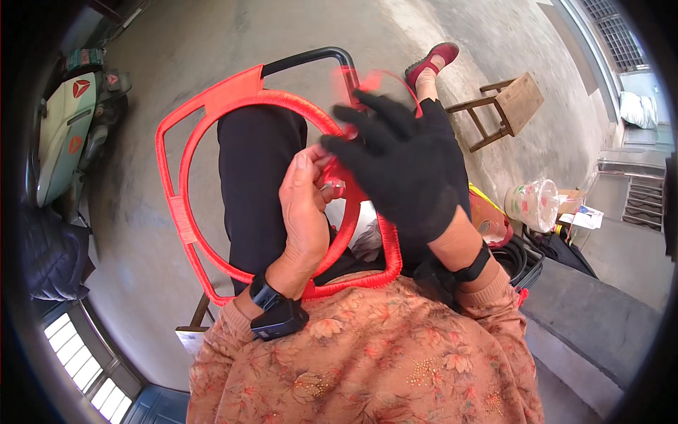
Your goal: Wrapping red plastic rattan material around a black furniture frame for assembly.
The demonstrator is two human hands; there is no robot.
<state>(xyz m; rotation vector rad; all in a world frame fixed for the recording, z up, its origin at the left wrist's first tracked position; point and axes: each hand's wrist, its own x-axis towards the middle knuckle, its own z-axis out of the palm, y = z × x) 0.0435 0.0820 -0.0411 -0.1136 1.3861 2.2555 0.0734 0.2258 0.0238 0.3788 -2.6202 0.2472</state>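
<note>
Across my lap lies a frame (171,205) with a squarish outer rim and a round inner ring. Red cord or strip is wound tightly over most of it, while a bent black bar (304,59) at the far right corner is bare. My left hand (305,205), ungloved, is closed with thumb and fingers on the red-wrapped right side of the ring. My right hand (406,166), in a black glove, is just over that spot, its fingers smeared by motion. A blurred red strand (406,85) loops beyond the glove; where it is held is hidden.
A small wooden stool (519,106) stands far right on the concrete floor. To my right are a clear plastic tub (531,205), a coil of black cable (519,258) and a grey ledge (590,318). A pale green scooter (67,141) is at the left.
</note>
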